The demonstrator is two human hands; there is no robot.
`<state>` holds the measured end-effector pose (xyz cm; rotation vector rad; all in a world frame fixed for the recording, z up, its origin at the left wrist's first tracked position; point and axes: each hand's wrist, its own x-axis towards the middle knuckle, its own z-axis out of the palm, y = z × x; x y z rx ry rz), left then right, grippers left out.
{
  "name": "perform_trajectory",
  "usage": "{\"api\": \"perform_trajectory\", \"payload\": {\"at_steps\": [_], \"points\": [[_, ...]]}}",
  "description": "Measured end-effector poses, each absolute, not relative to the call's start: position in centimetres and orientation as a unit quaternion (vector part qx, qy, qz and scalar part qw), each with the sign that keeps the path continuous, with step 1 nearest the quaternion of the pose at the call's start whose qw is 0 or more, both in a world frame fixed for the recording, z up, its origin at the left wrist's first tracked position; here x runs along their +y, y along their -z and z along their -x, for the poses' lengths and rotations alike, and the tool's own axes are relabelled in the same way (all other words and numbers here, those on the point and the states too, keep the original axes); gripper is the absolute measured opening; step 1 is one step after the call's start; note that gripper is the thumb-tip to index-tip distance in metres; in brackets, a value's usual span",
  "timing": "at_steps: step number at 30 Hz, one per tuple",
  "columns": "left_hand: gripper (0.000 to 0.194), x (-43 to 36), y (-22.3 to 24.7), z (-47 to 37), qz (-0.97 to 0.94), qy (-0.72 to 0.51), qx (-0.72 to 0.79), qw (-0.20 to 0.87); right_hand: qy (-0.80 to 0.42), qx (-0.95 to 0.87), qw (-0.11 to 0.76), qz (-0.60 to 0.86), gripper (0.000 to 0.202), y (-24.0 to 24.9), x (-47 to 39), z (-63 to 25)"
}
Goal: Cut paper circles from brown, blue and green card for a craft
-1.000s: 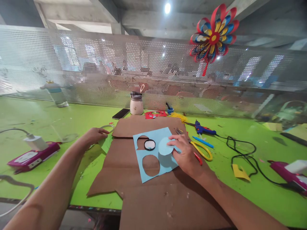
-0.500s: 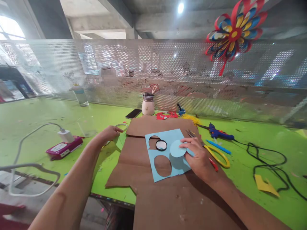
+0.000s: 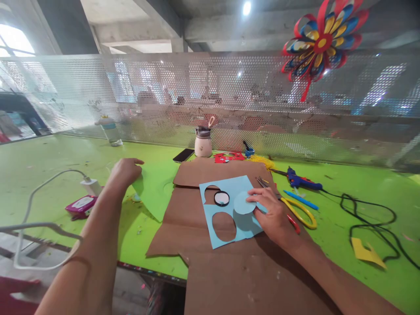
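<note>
Pinching a disc [image 3: 244,204] in the right hand [image 3: 274,214], over the right edge of the blue sheet [image 3: 243,224], on the cardboard [image 3: 226,271]. Past the cardboard's left edge, having the left hand [image 3: 126,171] at the green sheet [image 3: 157,186]; cannot tell whether gripping.

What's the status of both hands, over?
Right hand: pinching round light-blue paper disc above light-blue cut-out paper sheet. Left hand: at thin light-green sheet, grip unclear. Beside disc: black-rimmed white oval piece.
</note>
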<state>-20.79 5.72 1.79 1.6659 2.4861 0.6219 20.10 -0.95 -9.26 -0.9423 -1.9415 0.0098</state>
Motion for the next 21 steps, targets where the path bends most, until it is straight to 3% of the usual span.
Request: {"api": "perform_trajectory", "payload": {"at_steps": [11, 16, 21], "points": [[0.039, 1.6, -6.8, 18.8, -0.468, -0.48, 0.714, -0.202, -0.007, -0.792, 0.489, 0.367, 0.034, 9.5, -0.6, -20.1], [0.028, 0.9, -8.1, 16.8, -0.425, -0.754, 0.495, -0.082, 0.004, -0.791, 0.493, 0.363, 0.034, 9.9, -0.4, -20.3], [0.027, 2.6, -7.9, 16.0, -0.374, -0.861, 0.335, 0.081, 0.009, -0.79, 0.489, 0.368, 0.033, 10.0, -0.4, -20.2]]}}
